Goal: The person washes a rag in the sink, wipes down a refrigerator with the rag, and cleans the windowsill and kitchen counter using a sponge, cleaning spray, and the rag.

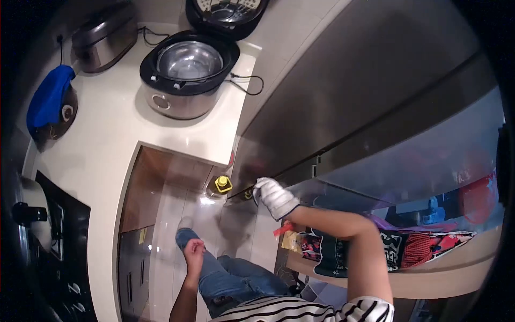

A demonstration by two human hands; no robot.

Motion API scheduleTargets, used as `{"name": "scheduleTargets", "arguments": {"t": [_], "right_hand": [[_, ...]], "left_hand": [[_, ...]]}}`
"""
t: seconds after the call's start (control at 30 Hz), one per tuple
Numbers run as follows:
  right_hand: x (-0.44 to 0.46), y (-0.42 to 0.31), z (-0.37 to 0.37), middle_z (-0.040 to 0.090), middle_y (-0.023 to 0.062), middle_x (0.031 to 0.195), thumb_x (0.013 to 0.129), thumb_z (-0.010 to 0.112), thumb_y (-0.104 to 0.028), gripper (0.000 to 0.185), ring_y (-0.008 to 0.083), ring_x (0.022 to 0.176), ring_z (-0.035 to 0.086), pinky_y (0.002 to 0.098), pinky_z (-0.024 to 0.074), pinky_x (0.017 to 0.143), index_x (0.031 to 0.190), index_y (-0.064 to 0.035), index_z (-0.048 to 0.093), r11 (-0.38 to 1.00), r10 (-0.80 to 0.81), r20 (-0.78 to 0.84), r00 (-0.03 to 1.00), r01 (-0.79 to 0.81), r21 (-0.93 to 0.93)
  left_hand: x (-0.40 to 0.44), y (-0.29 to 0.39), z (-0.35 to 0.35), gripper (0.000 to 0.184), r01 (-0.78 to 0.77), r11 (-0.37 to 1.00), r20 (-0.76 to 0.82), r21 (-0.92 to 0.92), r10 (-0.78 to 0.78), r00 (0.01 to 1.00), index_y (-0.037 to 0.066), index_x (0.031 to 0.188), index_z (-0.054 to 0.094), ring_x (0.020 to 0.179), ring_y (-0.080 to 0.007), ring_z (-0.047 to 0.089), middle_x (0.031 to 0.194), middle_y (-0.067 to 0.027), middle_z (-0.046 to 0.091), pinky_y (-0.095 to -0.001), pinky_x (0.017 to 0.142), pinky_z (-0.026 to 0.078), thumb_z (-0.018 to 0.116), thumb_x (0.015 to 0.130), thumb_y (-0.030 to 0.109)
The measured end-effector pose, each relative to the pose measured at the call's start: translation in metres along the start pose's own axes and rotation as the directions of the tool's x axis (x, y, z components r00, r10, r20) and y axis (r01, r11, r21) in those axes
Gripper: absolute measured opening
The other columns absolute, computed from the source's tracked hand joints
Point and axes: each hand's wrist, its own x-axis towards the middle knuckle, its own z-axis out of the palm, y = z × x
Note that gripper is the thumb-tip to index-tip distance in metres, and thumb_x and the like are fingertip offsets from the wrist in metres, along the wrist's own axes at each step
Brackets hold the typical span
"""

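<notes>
My right hand (274, 198) wears a white glove, its fingers together and curled at the lower edge of a dark grey refrigerator front (343, 102). What those fingers grip is hidden. Bare and loosely curled, my left hand (195, 248) hangs in front of my jeans with nothing visible in it. A bottle with a yellow cap (222, 184) stands on the floor between the counter and the refrigerator, to the left of the glove.
On the white counter (107, 123) are an open rice cooker (185, 70) with a metal bowl, another cooker (105, 37) and a blue cloth (51, 99) over an appliance. A black stove (59, 252) lies left. Bags (343, 252) rest on a wooden surface at right.
</notes>
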Motion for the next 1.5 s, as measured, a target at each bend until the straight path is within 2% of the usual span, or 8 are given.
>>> {"name": "scheduleTargets", "arguments": {"t": [0.23,0.63,0.7,0.8,0.87,1.2,1.33,1.5], "right_hand": [[-0.025,0.012,-0.007,0.049,0.0052,0.076,0.076,0.043,-0.007,0.007,0.0137,0.067,0.047,0.0256,0.0398,0.058,0.076,-0.0019,0.048,0.895,0.179,-0.009,0.984,-0.166,-0.415],[-0.082,0.313,0.139,0.051,0.0078,0.073,0.069,0.05,-0.01,0.01,0.0188,0.06,0.049,0.0281,0.0413,0.053,0.076,-0.0026,0.048,0.95,0.268,-0.384,0.884,-0.175,0.26],[-0.086,0.37,0.162,0.051,0.0082,0.072,0.068,0.052,-0.011,0.011,0.0197,0.059,0.049,0.0285,0.0415,0.052,0.076,-0.0028,0.048,0.937,0.241,-0.422,0.874,-0.097,0.336],[-0.096,0.397,0.188,0.054,0.0064,0.078,0.072,0.047,-0.008,0.009,0.016,0.059,0.049,0.0274,0.0407,0.053,0.08,-0.0057,0.051,0.196,0.847,0.039,0.53,-0.381,0.904],[-0.11,0.434,0.213,0.053,0.0073,0.082,0.072,0.047,-0.007,0.012,0.0164,0.065,0.049,0.0277,0.04,0.058,0.083,-0.0045,0.051,0.082,0.852,0.127,0.508,-0.37,0.925],[-0.164,0.406,0.18,0.048,0.0114,0.106,0.075,0.047,-0.003,0.026,0.0189,0.097,0.045,0.029,0.0366,0.08,0.1,0.002,0.048,0.886,0.041,0.284,0.958,-0.166,0.433],[-0.17,0.274,0.039,0.05,0.0114,0.108,0.075,0.049,-0.002,0.032,0.0212,0.103,0.043,0.0305,0.0313,0.09,0.107,0.0044,0.047,0.984,0.167,0.178,0.97,-0.175,0.03],[-0.211,0.254,-0.108,0.05,0.0106,0.104,0.077,0.047,-0.005,0.028,0.0208,0.098,0.044,0.0301,0.0327,0.087,0.103,0.0024,0.047,0.747,-0.235,-0.7,0.674,-0.335,-0.574]], "left_hand": [[-0.003,-0.016,-0.012,0.008,0.019,0.997,-0.06,-0.074,-0.024,0.998,0.004,0.076,0.049,0.053,-0.0064,0.044,0.063,-0.0005,0.048,-0.019,0.046,0.035,0.044,0.074,-0.002],[0.051,-0.136,-0.048,0.003,-0.074,0.976,-0.202,-0.206,0.032,0.979,0.005,0.077,0.051,0.058,-0.0083,0.044,0.065,-0.0002,0.049,-0.0207,0.052,0.036,0.05,0.073,0.004],[0.101,-0.181,-0.03,0.005,0.009,0.989,-0.175,0.149,0.017,0.984,0.006,0.077,0.051,0.06,-0.0084,0.046,0.064,-0.0004,0.048,-0.0209,0.054,0.038,0.048,0.074,0.003],[0.159,-0.194,0.002,0.006,-0.094,0.992,0.074,0.09,0.087,0.993,0.004,0.077,0.05,0.062,-0.0088,0.048,0.066,-0.0019,0.05,-0.0211,0.057,0.04,0.047,0.073,0.001],[0.188,-0.231,0.01,0.009,-0.08,0.997,0.139,-0.017,0.081,0.987,0.003,0.077,0.05,0.063,-0.0085,0.049,0.067,-0.002,0.05,-0.0207,0.059,0.041,0.046,0.072,-0.003],[0.284,-0.268,0.064,0.005,-0.392,0.915,0.285,0.095,0.352,0.891,0.003,0.082,0.048,0.064,-0.0072,0.042,0.072,-0.0005,0.046,-0.0193,0.059,0.036,0.046,0.079,0.005],[0.272,-0.205,0.135,0.024,-0.568,0.821,0.522,-0.06,0.511,0.683,0.001,0.089,0.044,0.067,-0.0107,0.039,0.076,-0.0034,0.043,-0.0222,0.061,0.034,0.041,0.083,0.024],[0.253,-0.14,0.199,0.055,-0.975,0.144,0.668,-0.167,0.744,-0.005,0.002,0.092,0.036,0.074,-0.025,0.038,0.082,-0.0125,0.038,-0.0356,0.071,0.032,0.042,0.076,0.054]]}}
